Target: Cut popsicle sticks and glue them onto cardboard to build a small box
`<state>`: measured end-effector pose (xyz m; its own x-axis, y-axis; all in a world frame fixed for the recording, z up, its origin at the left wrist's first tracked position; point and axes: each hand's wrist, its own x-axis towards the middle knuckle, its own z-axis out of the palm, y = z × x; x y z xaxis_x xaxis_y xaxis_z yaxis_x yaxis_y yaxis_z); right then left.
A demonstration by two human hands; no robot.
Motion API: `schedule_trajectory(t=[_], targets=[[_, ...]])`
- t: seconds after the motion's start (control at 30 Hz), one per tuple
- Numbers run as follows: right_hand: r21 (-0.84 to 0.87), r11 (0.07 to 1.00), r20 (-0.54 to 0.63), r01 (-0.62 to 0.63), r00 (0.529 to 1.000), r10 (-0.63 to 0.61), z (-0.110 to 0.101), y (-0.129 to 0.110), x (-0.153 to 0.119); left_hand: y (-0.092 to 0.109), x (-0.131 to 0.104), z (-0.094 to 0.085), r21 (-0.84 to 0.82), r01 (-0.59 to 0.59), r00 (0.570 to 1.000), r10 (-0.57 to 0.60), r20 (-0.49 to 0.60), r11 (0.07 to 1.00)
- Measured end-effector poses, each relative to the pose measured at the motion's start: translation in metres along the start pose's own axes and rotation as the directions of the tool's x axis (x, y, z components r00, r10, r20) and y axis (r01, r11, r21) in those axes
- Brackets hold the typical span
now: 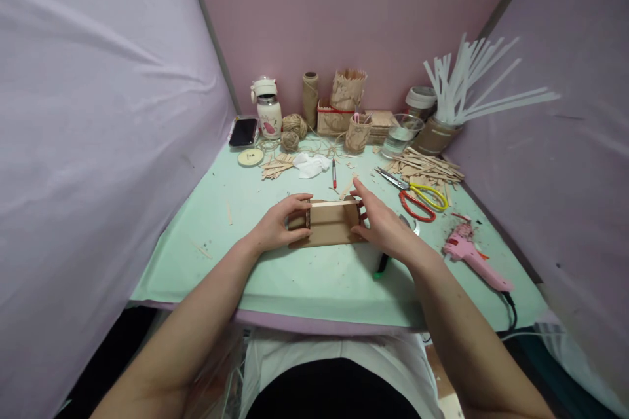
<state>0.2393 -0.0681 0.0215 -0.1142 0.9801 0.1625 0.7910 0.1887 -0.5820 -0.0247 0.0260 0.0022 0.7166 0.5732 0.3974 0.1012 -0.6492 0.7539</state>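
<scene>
A small brown cardboard structure point(330, 233) with two upright side pieces rests on the table in front of me. Across the top, from one side piece to the other, lies a pale wooden craft stick point(330, 204). My left hand point(279, 222) grips the left side piece, thumb low and fingers at the upper edge. On the right, my right hand point(379, 219) holds the opposite side, its index finger raised and the other fingers bent against the cardboard. The outer faces of both side pieces are partly hidden by my hands.
Scissors point(413, 193) and a pink glue gun point(476, 260) lie to the right, near piled craft sticks point(425, 167). A red pen point(334, 173) and white tissue point(311, 165) lie ahead. Behind are twine balls point(295, 126), a bottle point(268, 114) and a water bowl point(400, 137).
</scene>
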Motion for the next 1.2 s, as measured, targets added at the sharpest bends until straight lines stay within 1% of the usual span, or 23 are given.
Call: schedule_trajectory(t=[0.1, 0.33, 0.87, 1.1, 1.2], targets=[[-0.004, 1.000, -0.009, 0.008, 1.000, -0.008, 0.001, -0.001, 0.000, 0.000, 0.000, 0.000, 0.000, 0.000, 1.000, 0.000, -0.002, 1.000], [-0.010, 1.000, -0.027, -0.023, 0.999, 0.022, 0.003, -0.006, -0.003, -0.002, -0.001, 0.000, 0.002, -0.008, 1.000, 0.007, 0.004, 1.000], [0.014, 1.000, -0.016, -0.022, 1.000, 0.022, 0.001, -0.009, -0.008, -0.002, 0.000, 0.000, 0.019, -0.021, 1.000, 0.021, 0.001, 1.000], [0.019, 1.000, -0.045, -0.011, 0.999, 0.012, 0.003, -0.006, -0.010, -0.001, 0.000, 0.000, 0.016, -0.011, 1.000, 0.011, -0.002, 1.000], [0.013, 0.999, -0.068, -0.029, 0.997, 0.030, 0.003, -0.005, -0.011, -0.001, 0.000, 0.000, 0.018, -0.014, 1.000, 0.014, 0.000, 1.000]])
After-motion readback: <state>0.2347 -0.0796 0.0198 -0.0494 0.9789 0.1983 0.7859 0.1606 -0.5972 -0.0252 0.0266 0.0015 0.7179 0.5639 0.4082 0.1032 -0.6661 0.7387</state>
